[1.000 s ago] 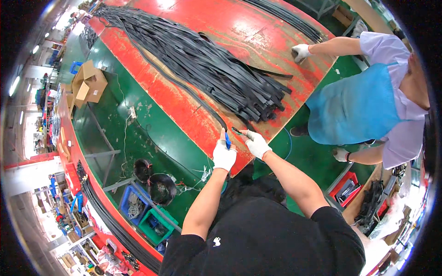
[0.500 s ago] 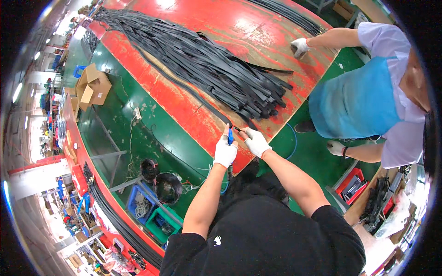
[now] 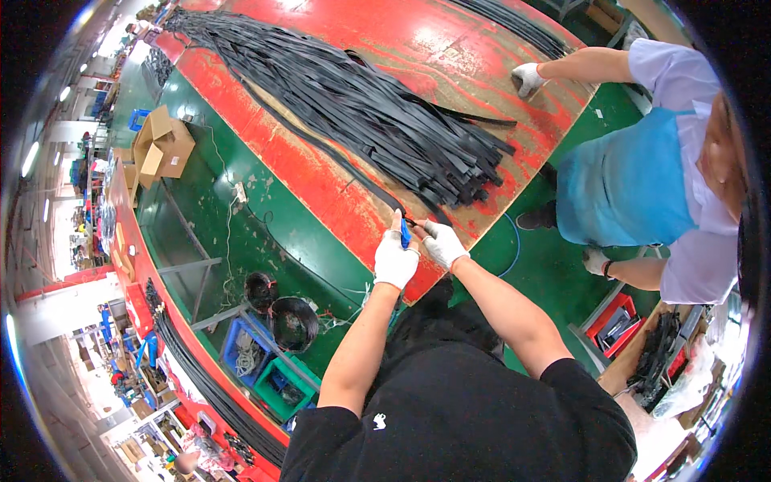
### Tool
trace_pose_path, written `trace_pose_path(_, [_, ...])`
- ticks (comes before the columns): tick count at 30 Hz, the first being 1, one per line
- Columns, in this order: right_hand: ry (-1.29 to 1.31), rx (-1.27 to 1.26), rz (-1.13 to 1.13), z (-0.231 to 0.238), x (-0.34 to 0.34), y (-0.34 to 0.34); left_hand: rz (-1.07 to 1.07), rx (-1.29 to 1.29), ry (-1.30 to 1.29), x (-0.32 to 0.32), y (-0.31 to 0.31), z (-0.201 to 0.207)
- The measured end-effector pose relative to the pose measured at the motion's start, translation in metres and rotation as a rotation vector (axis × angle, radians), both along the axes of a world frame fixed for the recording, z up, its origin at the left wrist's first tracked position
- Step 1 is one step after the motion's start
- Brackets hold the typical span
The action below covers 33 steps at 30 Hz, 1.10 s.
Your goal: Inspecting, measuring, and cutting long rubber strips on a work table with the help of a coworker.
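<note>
1. Head view, materials and shapes. A red table [image 3: 365, 238], its painted surface worn through to brown in broad patches, carries a bundle [image 3: 361, 112] of long, flat, matt black strips, splayed and overlapping, with blunt ends. A single black strip [image 3: 347, 166] lies apart along the table's left side, narrow and smoothly curved.
2. Head view, hands. The left hand [image 3: 396, 261], in a white knit glove with bare fingertips showing, is closed around a small, smooth blue tool [image 3: 405, 233]. The right hand [image 3: 441, 245], gloved likewise, has thumb and finger pinched together on a small dark piece [image 3: 412, 222]; its kind is too small to tell. Both hands are over the table's near corner, fingertips close together.
3. Head view, direction. The black strip's long axis runs from upper left to lower right, its near end reaching the left fingertips. The blue tool stands nearly upright in view, upper end toward the strip. The bundle's blunt ends face the near corner.
4. Head view, changes. One second ago a visible gap separated the dark piece from the strip's end; the two now meet or nearly so. The co-worker's gloved hand [image 3: 528, 79] remains on the table.
</note>
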State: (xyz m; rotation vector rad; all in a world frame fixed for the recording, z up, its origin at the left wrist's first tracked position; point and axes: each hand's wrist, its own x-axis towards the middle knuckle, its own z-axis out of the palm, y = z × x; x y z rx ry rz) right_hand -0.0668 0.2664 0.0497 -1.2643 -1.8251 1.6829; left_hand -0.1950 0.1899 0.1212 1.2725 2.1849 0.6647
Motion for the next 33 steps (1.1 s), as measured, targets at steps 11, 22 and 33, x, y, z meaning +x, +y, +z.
trace_pose_path(11, [-0.012, 0.01, 0.008, 0.004, 0.0, 0.005, 0.004, -0.052, 0.139, -0.005, 0.004, -0.009])
trace_pose_path(22, [0.008, -0.048, -0.026, 0.004, -0.006, 0.002, 0.014, -0.083, 0.166, 0.005, 0.002, -0.014])
trace_pose_path(33, [-0.024, -0.073, -0.01, -0.002, -0.01, 0.006, -0.013, -0.113, 0.291, 0.011, 0.007, -0.003])
